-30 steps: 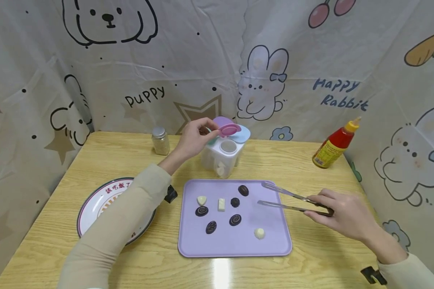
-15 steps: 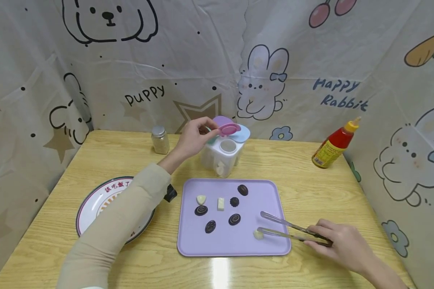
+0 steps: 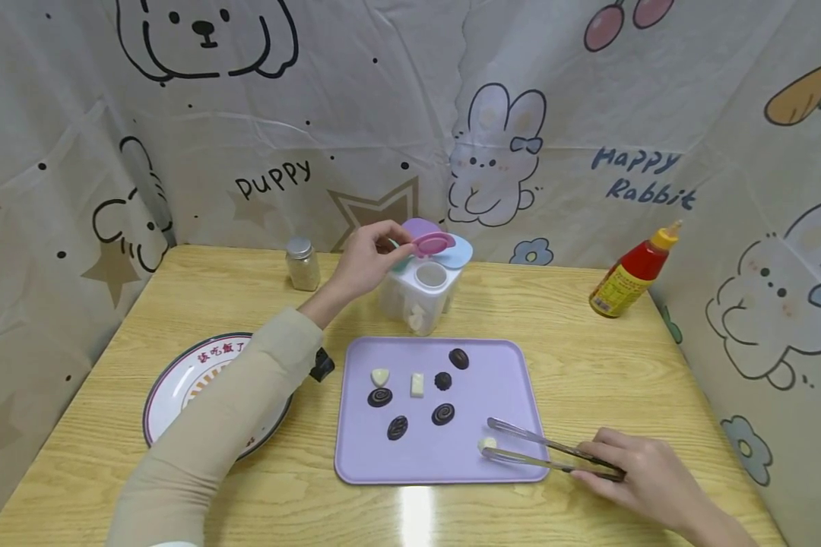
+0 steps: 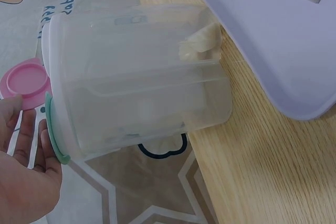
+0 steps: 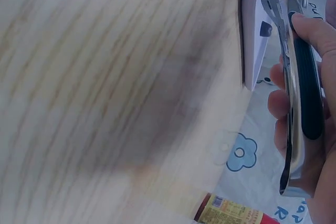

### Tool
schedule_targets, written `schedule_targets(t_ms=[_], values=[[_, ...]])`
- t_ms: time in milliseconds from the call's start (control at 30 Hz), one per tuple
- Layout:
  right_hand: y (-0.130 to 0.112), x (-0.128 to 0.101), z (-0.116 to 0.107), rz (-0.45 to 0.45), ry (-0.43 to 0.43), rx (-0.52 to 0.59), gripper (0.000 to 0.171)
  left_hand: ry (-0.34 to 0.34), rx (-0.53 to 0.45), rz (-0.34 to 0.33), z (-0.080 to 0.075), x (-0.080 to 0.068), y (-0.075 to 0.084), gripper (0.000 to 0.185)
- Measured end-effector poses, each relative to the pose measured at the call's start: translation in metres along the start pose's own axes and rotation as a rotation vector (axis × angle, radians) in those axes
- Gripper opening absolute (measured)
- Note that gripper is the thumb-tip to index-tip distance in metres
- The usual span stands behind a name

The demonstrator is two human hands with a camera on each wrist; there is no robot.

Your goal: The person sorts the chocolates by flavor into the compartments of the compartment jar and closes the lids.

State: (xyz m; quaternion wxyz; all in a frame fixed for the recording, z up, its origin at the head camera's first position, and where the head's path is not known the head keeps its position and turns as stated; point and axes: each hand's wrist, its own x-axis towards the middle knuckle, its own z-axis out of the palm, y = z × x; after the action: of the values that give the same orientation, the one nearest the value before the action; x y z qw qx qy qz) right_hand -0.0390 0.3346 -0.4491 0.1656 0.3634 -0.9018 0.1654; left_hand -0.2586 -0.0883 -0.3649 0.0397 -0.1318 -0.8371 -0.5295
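My left hand [image 3: 369, 258] pinches the raised pink lid [image 3: 435, 243] of a clear storage container with several coloured lids [image 3: 395, 300]; the round opening below that lid is uncovered. A whitish piece [image 4: 202, 43] shows low inside the container in the left wrist view. In my right hand [image 3: 651, 480] are metal tongs [image 5: 310, 82] with dark grips, gripped between thumb and fingers. The tongs' arms are spread, and their tips lie low over the purple tray [image 3: 383, 465], on either side of a small white chocolate [image 3: 487, 442].
Several dark chocolates, such as a swirled oval one [image 3: 443, 414], and two white ones lie on the tray's left and middle. A plate [image 3: 167, 380] lies partly under my left sleeve. A small jar [image 3: 303, 266] and a red sauce bottle [image 3: 629, 277] stand farther back.
My right hand has brought the tongs toward me and slightly left, from the tray's right side down to the white chocolate. My left hand stays at the pink lid.
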Motion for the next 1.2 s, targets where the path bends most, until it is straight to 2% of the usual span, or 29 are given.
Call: schedule_targets(t_ms=[367, 533, 800, 867, 1067, 1200], values=[[0.001, 0.002, 0.006, 0.020, -0.011, -0.012, 0.018, 0.001, -0.003, 0.008, 0.000, 0.000, 0.001, 0.017], [0.004, 0.004, 0.008, 0.010, 0.005, -0.007, 0.022, 0.002, 0.000, -0.006, 0.001, 0.000, 0.001, 0.017], [0.013, 0.020, 0.009, -0.017, 0.049, 0.006, 0.015, 0.002, 0.011, -0.010, 0.000, -0.001, 0.002, 0.017], [0.016, 0.027, 0.007, -0.028, 0.069, 0.004, 0.019, 0.001, 0.016, -0.008, 0.000, -0.001, 0.002, 0.017], [0.026, 0.051, -0.004, -0.049, 0.112, -0.040, 0.053, -0.001, 0.012, -0.005, 0.000, 0.000, 0.002, 0.017], [0.032, 0.070, -0.010, -0.079, 0.160, -0.070, 0.058, -0.002, 0.008, -0.012, -0.001, -0.001, 0.002, 0.017]])
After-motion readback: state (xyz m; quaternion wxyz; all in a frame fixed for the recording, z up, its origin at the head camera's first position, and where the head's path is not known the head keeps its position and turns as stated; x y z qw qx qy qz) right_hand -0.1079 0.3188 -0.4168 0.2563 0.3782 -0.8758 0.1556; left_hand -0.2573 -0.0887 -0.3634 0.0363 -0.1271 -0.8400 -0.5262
